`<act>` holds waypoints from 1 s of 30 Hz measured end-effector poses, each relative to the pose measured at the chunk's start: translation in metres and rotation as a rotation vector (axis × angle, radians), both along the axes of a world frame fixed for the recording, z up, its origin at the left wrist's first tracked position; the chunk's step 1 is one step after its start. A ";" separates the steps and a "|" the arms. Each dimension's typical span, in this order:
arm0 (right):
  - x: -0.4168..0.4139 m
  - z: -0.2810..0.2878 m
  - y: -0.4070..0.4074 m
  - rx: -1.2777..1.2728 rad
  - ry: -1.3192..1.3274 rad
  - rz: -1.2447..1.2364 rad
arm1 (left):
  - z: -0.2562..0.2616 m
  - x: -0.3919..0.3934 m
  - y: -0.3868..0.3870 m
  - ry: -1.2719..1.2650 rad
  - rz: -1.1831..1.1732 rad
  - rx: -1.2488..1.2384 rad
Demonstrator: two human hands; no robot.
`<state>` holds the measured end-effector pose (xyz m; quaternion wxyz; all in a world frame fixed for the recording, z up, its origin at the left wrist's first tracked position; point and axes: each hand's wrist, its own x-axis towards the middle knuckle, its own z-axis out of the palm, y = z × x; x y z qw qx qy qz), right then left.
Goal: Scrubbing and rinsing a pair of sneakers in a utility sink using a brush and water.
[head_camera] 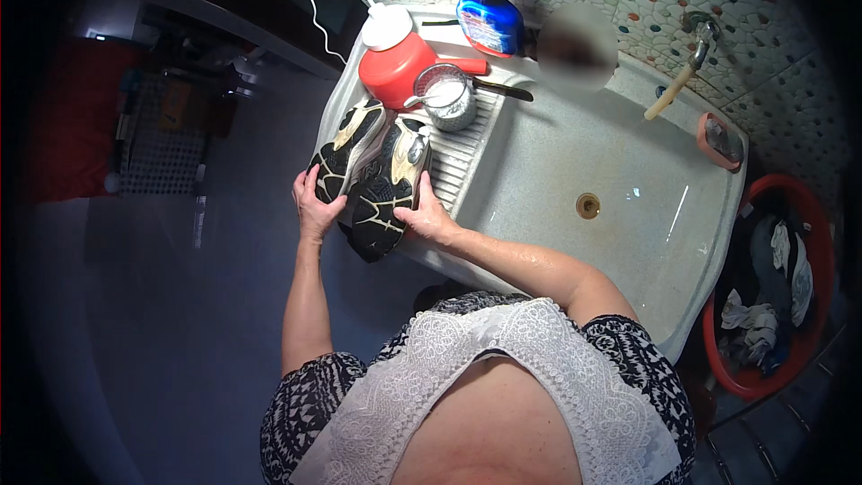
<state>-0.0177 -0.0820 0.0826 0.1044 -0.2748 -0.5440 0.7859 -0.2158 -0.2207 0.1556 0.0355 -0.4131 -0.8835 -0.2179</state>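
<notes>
Two athletic shoes lie side by side on the ribbed left end of the sink, their black and cream soles turned up. My left hand [318, 207] grips the left shoe [351, 138] near its lower end, with the thumb on the inner edge. Around the outer side of the right shoe [387, 199], my right hand [429, 214] is closed, its thumb on the sole. The lower end of the right shoe juts past the sink's front edge. Just beyond the shoes stand a glass jar [446, 98] holding white matter and a spoon, and a red dipper [397, 71].
A blue spray bottle [490, 17] with a red trigger stands at the back ledge, near a dark-handled tool [505, 89]. The sink basin [539, 175] has a drain [588, 206]. A tap [704, 37], a soap dish [719, 141] and a red tub [825, 269] of clothes are right.
</notes>
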 end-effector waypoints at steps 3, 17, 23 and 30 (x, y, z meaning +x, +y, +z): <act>-0.004 0.006 0.008 0.045 0.093 0.003 | 0.023 -0.003 0.016 0.031 0.026 -0.073; -0.014 0.011 -0.009 0.004 0.064 0.010 | 0.017 -0.003 0.001 -0.029 -0.010 -0.160; -0.016 0.004 -0.021 0.031 -0.052 0.040 | -0.005 -0.011 -0.011 -0.138 0.010 -0.139; -0.012 0.004 -0.012 -0.028 -0.052 -0.023 | 0.001 -0.038 -0.006 -0.136 -0.049 -0.228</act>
